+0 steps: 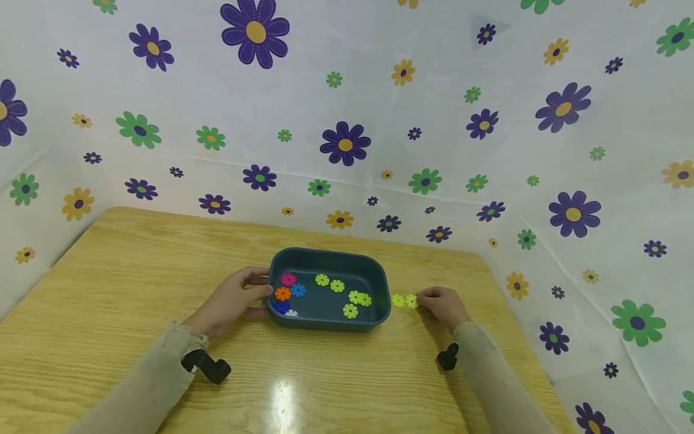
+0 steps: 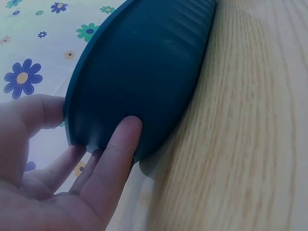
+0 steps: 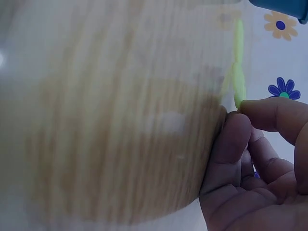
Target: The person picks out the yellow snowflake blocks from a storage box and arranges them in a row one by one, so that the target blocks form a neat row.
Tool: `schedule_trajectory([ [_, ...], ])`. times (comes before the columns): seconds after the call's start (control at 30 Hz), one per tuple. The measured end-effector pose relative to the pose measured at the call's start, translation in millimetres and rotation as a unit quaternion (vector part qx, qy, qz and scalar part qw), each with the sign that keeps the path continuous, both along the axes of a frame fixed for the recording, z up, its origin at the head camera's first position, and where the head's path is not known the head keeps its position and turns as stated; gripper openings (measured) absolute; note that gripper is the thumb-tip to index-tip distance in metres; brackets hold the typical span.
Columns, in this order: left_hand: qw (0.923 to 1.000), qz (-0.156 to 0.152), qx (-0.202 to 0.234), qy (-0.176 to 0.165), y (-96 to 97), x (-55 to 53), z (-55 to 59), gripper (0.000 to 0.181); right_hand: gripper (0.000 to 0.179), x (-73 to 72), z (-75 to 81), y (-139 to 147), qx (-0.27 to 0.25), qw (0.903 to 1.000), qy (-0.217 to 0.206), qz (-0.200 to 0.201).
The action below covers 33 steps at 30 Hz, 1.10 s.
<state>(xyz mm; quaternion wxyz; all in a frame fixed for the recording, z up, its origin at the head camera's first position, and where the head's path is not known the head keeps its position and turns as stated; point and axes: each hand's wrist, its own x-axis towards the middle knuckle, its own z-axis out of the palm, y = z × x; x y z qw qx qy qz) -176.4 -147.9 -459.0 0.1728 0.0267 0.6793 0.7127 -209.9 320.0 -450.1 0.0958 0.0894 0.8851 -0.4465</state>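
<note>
a: what do you have at the far left?
b: your left hand (image 1: 233, 301) — thumb at the rim, fingers bent against the outer wall — grips the left end of the dark teal tub (image 1: 325, 324), which stands on the wooden table (image 1: 162, 259).
a: and inside it?
b: at your left, a pink disc (image 1: 288, 279), an orange disc (image 1: 282, 293), a light blue disc (image 1: 298, 290), a dark blue disc (image 1: 281, 307) and a white disc (image 1: 291, 313), partly hidden. further right you have five yellow-green discs (image 1: 350, 311), two of them overlapping.
a: past the right wall?
b: the yellow-green pair (image 1: 398, 300), two discs edge to edge, just beside the tub. your right hand (image 1: 444, 306), nearly closed, pinches its right end between thumb and finger.
</note>
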Motion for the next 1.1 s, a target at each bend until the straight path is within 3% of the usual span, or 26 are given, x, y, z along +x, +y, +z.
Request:
schedule_trajectory([
  [0.6, 1.0000, 0.001, -0.006, -0.001, -0.4, 0.0, 0.3, 0.058, 0.023, 1.3, 3.1, -2.5, 0.013, 0.9998, 0.010, -0.007],
  [0.93, 1.0000, -0.004, 0.006, 0.000, 0.5, 0.6, 0.8, 0.059, 0.040, 6.7, 35.7, -14.1, -0.036, 0.9987, 0.027, 0.024],
  [1.1, 0.9999, -0.004, 0.009, 0.000, 0.0, 0.8, 0.5, 0.059, 0.038, 8.1, 50.8, -31.8, -0.060, 0.9966, 0.036, 0.044],
])
